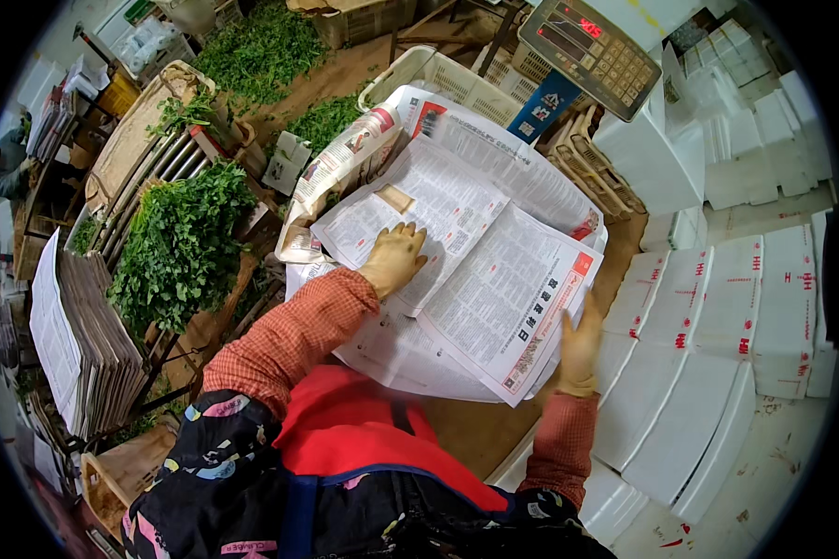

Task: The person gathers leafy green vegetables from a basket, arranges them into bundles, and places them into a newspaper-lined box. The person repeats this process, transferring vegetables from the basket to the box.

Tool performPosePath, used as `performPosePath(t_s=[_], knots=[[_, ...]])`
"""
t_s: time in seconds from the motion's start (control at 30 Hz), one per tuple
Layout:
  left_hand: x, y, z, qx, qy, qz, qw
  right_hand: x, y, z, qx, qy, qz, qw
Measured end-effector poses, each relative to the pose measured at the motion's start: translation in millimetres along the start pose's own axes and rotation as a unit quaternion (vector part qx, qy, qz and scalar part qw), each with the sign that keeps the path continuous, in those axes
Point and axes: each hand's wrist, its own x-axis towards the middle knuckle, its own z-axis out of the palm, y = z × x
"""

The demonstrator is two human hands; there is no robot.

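Observation:
An open sheet of newspaper (454,244) lies over more newspaper sheets (517,164), which line a pale plastic basket (454,73). My left hand (393,258) rests palm down on the left page of the top sheet, fingers a little apart. It appears to wear a thin yellowish glove. Just off the right edge of the newspaper is my right hand (580,342), blurred, with the thumb apart from the fingers and nothing seen between them. On the left side of the basket, a newspaper sheet (342,168) curls up over the rim.
A digital scale display (591,52) stands behind the basket. Bunched leafy greens (182,244) lie on a roller conveyor (182,161) at left, beside a newspaper stack (105,342). White foam boxes (671,391) are stacked at right. Loose greens (259,52) cover the floor beyond.

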Motion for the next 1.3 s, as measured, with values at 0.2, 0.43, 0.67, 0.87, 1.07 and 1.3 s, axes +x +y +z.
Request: performPosePath(t_s=[0.2, 0.43, 0.67, 0.87, 1.07, 1.3], knots=[[18, 8, 4, 0.035, -0.070, -0.018, 0.997, -7, -65, 131, -0.126, -0.236, -0.261, 0.928], [6, -17, 12, 0.102, -0.170, -0.136, 0.971, -16, 23, 192, -0.183, -0.281, -0.411, 0.848], [17, -12, 18, 0.064, -0.282, -0.164, 0.943, -19, 34, 202, -0.167, -0.319, -0.393, 0.846], [24, -22, 37, 0.043, -0.319, -0.165, 0.932, -29, 50, 232, -0.187, -0.315, -0.406, 0.837], [20, -30, 15, -0.014, -0.266, -0.212, 0.940, 2, 38, 197, -0.095, -0.237, -0.370, 0.893], [20, -76, 29, -0.056, -0.014, -0.182, 0.982, 39, 120, 162, -0.258, -0.117, -0.038, 0.958]])
